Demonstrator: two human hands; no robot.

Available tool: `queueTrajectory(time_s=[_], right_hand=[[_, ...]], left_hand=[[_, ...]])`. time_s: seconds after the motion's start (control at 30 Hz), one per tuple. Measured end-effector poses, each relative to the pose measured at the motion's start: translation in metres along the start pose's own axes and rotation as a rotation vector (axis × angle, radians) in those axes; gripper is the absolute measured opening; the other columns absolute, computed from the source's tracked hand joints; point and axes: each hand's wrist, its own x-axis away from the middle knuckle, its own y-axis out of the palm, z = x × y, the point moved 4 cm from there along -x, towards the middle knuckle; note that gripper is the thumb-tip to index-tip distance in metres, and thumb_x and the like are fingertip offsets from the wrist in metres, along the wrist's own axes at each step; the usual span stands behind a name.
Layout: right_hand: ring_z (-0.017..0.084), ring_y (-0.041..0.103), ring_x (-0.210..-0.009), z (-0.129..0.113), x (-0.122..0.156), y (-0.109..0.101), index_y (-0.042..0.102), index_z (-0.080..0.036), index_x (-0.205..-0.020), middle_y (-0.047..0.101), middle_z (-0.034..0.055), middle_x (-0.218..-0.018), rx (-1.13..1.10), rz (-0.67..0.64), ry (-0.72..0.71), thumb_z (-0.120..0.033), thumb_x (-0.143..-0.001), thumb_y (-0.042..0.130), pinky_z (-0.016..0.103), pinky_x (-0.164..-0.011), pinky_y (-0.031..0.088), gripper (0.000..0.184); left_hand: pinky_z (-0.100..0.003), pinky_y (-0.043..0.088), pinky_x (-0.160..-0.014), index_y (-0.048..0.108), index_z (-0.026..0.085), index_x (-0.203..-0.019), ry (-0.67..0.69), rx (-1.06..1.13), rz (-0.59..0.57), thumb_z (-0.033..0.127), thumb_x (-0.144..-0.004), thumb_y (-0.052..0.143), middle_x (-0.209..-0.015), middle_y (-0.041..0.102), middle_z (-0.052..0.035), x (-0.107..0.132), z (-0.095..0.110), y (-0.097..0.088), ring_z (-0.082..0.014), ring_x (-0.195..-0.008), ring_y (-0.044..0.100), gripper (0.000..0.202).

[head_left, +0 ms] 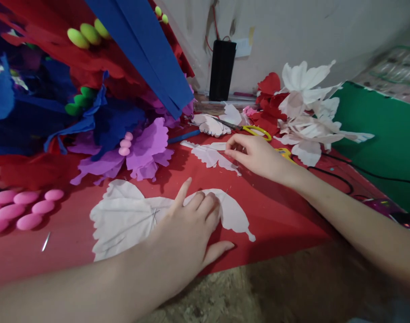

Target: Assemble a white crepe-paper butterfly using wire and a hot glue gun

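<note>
On the red surface lies a white petal-like cut-out [124, 220], scalloped at its wide left end and gathered with thread near its middle. My left hand [191, 220] rests on its narrower part, index finger and thumb stretched apart and the other fingers bent. Farther back is a smaller white scalloped cut-out [211, 154] with a narrow strip along its upper edge. My right hand [248, 152] pinches the right end of that piece between thumb and fingers; the fingertips partly hide what they grip. Yellow-handled scissors [257, 131] lie just behind my right hand.
Blue, red and purple petals [147, 148] crowd the left. Pink egg-shaped pieces [14, 208] and a small metal pin [46, 241] lie at front left. A black phone [222, 70] leans against the wall. White flowers [309, 112] and a black cable [336, 177] are at right.
</note>
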Motion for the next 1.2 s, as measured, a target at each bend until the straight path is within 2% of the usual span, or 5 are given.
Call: queueTrajectory(time_s=[0.23,0.43,0.63,1.03,1.2], right_hand=[[0.01,0.059,-0.076,0.021,0.048,-0.007,0.063,-0.016,-0.086,0.066,0.0026,-0.088,-0.042,0.064,-0.201,-0.021,-0.086,0.049,0.02,-0.07,0.044,0.015],[0.012,0.06,-0.083,0.037,0.062,-0.002,0.065,-0.017,-0.083,0.066,0.0032,-0.088,-0.019,0.12,-0.267,-0.022,-0.086,0.047,0.022,-0.075,0.048,0.018],[0.009,0.058,-0.077,0.021,0.032,0.005,0.068,-0.016,-0.084,0.066,0.002,-0.086,-0.018,0.073,-0.228,-0.016,-0.082,0.052,0.02,-0.073,0.045,0.016],[0.012,0.057,-0.075,0.0,-0.043,0.004,0.071,-0.013,-0.084,0.064,0.0052,-0.082,0.11,-0.015,-0.023,-0.015,-0.077,0.054,0.024,-0.072,0.043,0.018],[0.014,0.058,-0.084,-0.013,-0.062,0.017,0.07,-0.013,-0.087,0.064,0.0062,-0.089,0.145,-0.061,-0.048,-0.014,-0.078,0.053,0.023,-0.074,0.043,0.02]], left_hand=[[-0.048,0.035,-0.104,0.057,0.013,-0.117,0.08,0.232,-0.127,0.046,-0.091,0.047,-0.127,0.058,-0.0108,-0.009,-0.02,0.004,-0.029,-0.118,0.053,0.043],[-0.037,0.038,-0.103,0.059,0.02,-0.113,0.181,0.383,-0.167,0.03,-0.096,0.043,-0.121,0.062,-0.0048,-0.014,-0.036,-0.001,-0.0177,-0.11,0.058,0.025],[-0.036,0.042,-0.099,0.063,0.018,-0.103,0.23,0.321,-0.118,0.024,-0.097,0.037,-0.103,0.068,-0.0054,-0.019,-0.028,0.0,-0.0185,-0.102,0.061,0.028],[-0.056,0.025,-0.11,0.045,0.005,-0.132,0.034,0.156,-0.084,0.054,-0.096,0.013,-0.145,0.037,-0.0201,-0.021,-0.047,0.029,-0.0324,-0.137,0.031,0.07],[-0.057,0.023,-0.11,0.047,0.006,-0.131,0.013,0.177,-0.079,0.055,-0.095,0.014,-0.14,0.046,-0.0181,-0.021,-0.049,0.029,-0.0309,-0.135,0.035,0.068]])
